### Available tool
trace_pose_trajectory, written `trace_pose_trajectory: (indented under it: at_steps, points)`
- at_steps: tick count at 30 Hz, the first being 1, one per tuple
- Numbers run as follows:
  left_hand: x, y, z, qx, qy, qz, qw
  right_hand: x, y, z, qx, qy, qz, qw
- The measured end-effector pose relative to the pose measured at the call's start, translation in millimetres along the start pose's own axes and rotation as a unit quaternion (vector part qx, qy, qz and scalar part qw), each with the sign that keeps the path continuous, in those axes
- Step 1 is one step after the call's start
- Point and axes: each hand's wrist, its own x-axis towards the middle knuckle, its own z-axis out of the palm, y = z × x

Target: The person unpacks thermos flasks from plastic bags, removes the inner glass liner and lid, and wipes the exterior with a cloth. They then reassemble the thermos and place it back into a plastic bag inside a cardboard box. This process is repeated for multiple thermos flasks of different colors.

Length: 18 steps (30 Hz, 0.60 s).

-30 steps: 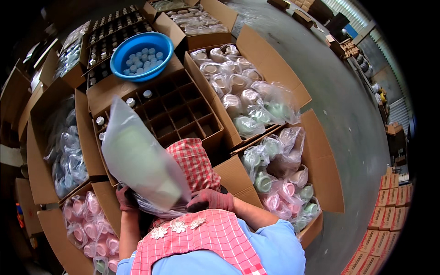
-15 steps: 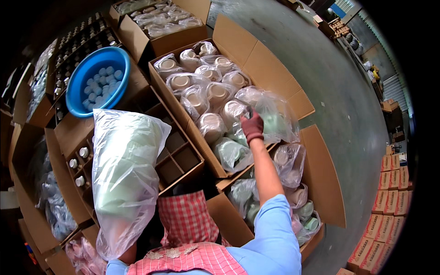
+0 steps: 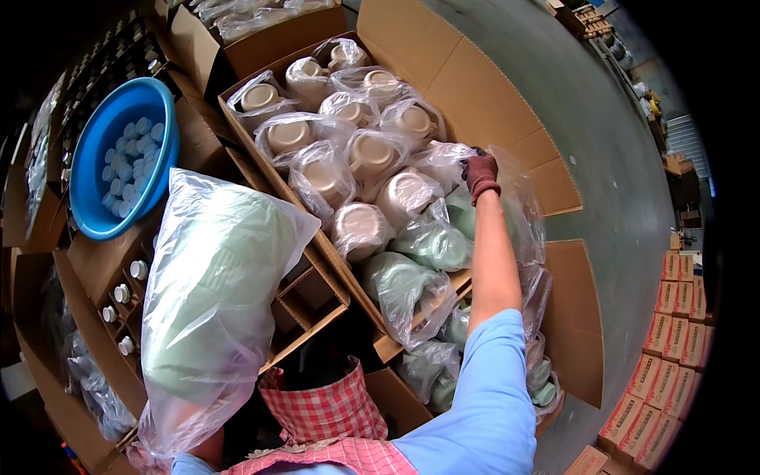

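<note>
My right hand (image 3: 480, 176), in a dark red glove, pinches the gathered plastic of a clear bag (image 3: 518, 202) with a pale green item inside. The bag lies at the right end of an open carton of tan mugs, each mug (image 3: 360, 229) bottom up in clear plastic. Nearer me, pale green pieces (image 3: 431, 245) in clear wrap lie at the carton's near corner. A large clear bag of pale green nested ware (image 3: 218, 285) rests against my left arm. My left hand is behind this bag's lower end, its fingers hidden.
A blue basin (image 3: 87, 214) of white caps stands at the left, near white-capped bottles (image 3: 138, 270) in a divided carton. An open carton flap (image 3: 566, 317) rises at the right beside wrapped ware. Stacked printed cartons (image 3: 657, 372) stand on the floor far right.
My right hand has moved right across the carton, still gripping bag plastic. The view has shifted, so the basin and mug carton sit further left. The large green bag stays at my left arm.
</note>
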Motion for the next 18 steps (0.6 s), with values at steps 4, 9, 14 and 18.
trace_pose_trajectory:
  at_steps: [4,9,14,18]
  points:
    - [12,9,24,0.025,-0.041,0.008,0.999,-48,-41,-40,0.307,-0.023,-0.174,0.935]
    - [38,32,83,0.063,-0.140,0.039,0.987,-126,-68,-156,0.573,-0.047,-0.245,0.781]
    - [84,59,181,0.088,-0.238,0.073,0.965,-251,-55,-231,-0.182,0.405,-0.460,0.768]
    - [130,73,267,0.094,-0.265,0.100,0.954,-308,-2,-243,-0.246,0.442,-0.432,0.747]
